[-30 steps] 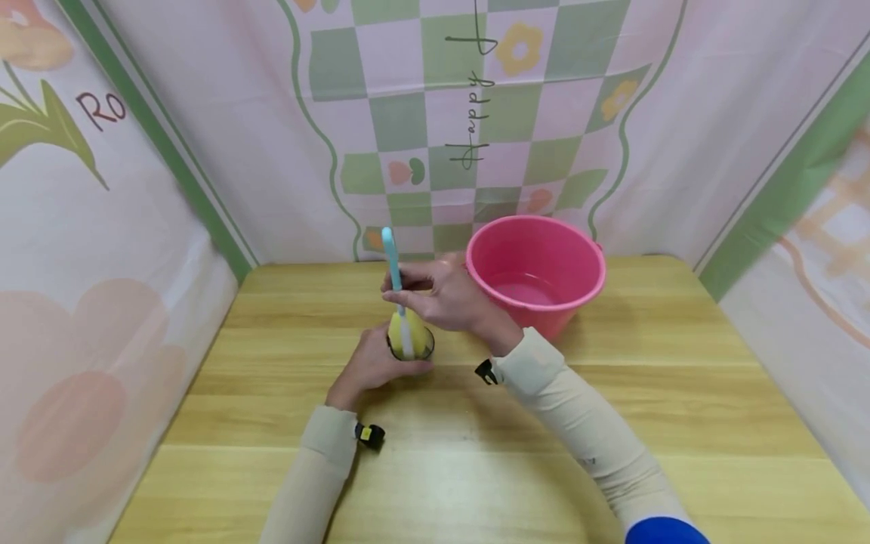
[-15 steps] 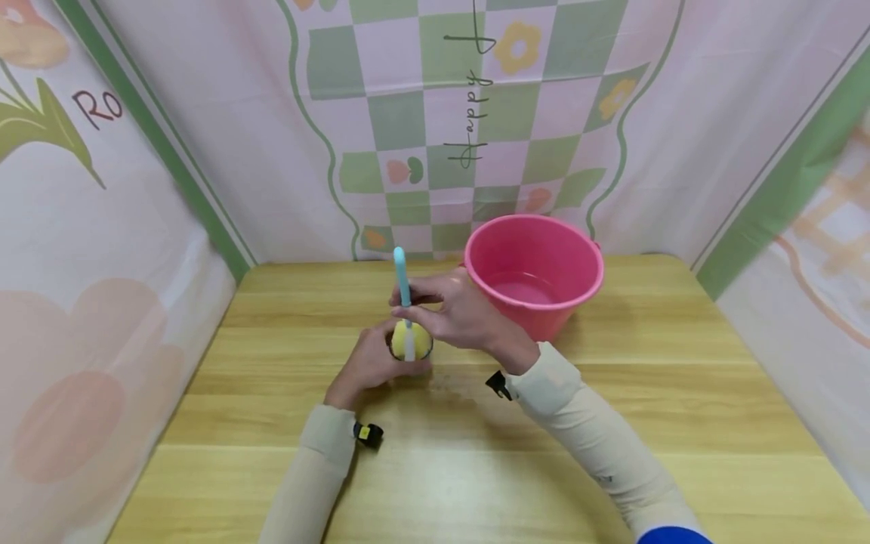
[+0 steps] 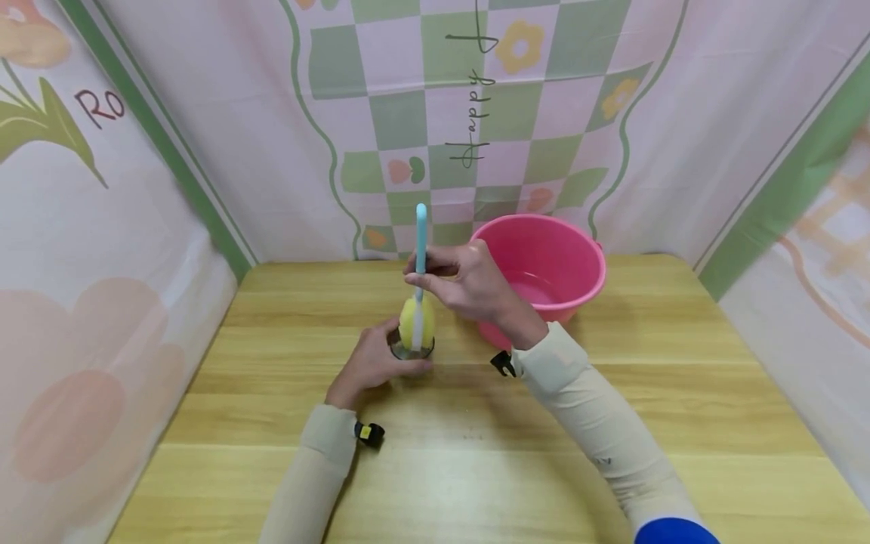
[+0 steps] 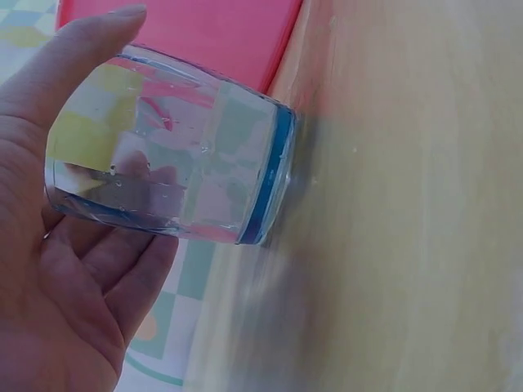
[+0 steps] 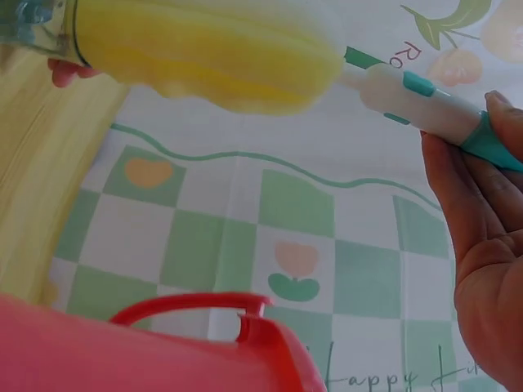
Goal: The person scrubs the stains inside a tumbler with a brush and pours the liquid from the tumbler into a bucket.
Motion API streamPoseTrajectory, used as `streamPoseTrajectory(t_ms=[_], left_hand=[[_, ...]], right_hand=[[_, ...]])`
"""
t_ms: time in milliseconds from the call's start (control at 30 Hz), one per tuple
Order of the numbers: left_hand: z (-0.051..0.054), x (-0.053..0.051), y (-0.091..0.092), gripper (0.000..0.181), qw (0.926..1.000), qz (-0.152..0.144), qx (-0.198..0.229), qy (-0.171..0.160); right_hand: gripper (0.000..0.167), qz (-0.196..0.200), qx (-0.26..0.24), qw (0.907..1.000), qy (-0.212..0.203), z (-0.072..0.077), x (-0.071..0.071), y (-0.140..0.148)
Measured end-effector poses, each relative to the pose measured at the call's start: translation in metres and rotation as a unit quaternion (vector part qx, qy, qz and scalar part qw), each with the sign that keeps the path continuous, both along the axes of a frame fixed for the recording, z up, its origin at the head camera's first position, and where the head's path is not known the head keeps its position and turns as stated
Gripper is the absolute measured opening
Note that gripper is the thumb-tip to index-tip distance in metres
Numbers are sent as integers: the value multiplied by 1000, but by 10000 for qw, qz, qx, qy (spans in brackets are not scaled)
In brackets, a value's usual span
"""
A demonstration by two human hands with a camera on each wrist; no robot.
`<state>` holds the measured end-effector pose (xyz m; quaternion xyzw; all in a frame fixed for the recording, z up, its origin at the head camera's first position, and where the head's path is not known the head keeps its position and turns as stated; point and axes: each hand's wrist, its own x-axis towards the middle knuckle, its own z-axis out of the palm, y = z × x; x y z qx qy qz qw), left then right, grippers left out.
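Note:
My left hand (image 3: pixel 374 361) grips a clear drinking glass (image 4: pixel 176 155) on the table, thumb on one side and fingers on the other. In the left wrist view the glass has a bluish base and water drops on its wall. With my right hand (image 3: pixel 469 283) I pinch the teal and white handle (image 5: pixel 433 104) of a sponge cup brush. Its yellow sponge head (image 5: pixel 212 53) points down into the mouth of the glass. Most of the sponge stands above the rim; its lower end is inside. The brush is close to upright in the head view.
A pink bucket (image 3: pixel 591 291) stands right behind my right hand, close to the back wall. Its red handle (image 5: pixel 192 302) shows in the right wrist view. The wood-look table (image 3: pixel 435 468) is bounded by printed fabric walls (image 3: pixel 394 121) at the back and sides.
The brush first went down into the glass, then rose with my right hand and shifted slightly right, so more sponge shows now. My left hand and the glass stay in place.

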<state>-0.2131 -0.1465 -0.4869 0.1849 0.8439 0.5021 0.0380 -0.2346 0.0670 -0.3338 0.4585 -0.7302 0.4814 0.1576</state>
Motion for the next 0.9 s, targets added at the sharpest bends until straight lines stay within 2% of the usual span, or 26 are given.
streamPoseTrajectory(t_ms=[100, 267, 400, 533, 767, 900], left_hand=[[2, 1, 1, 59, 10000, 2, -12, 16], [3, 1, 1, 54, 9997, 191, -168, -17], [2, 1, 0, 54, 9993, 234, -278, 34], [1, 0, -1, 57, 9993, 142, -331, 134], [1, 0, -1, 61, 9995, 108, -291, 103], [0, 0, -1, 67, 9996, 156, -243, 79]], right_hand=[[4, 33, -37, 9999, -124, -1, -2, -4], [6, 182, 64, 9997, -177, -6, -2, -15], [6, 302, 232, 9992, -99, -12, 1, -23], [5, 440, 349, 9984, -66, -16, 9, -24], [6, 419, 508, 9977, 174, -10, 23, -15], [7, 303, 458, 9984, 161, -7, 24, -4]])
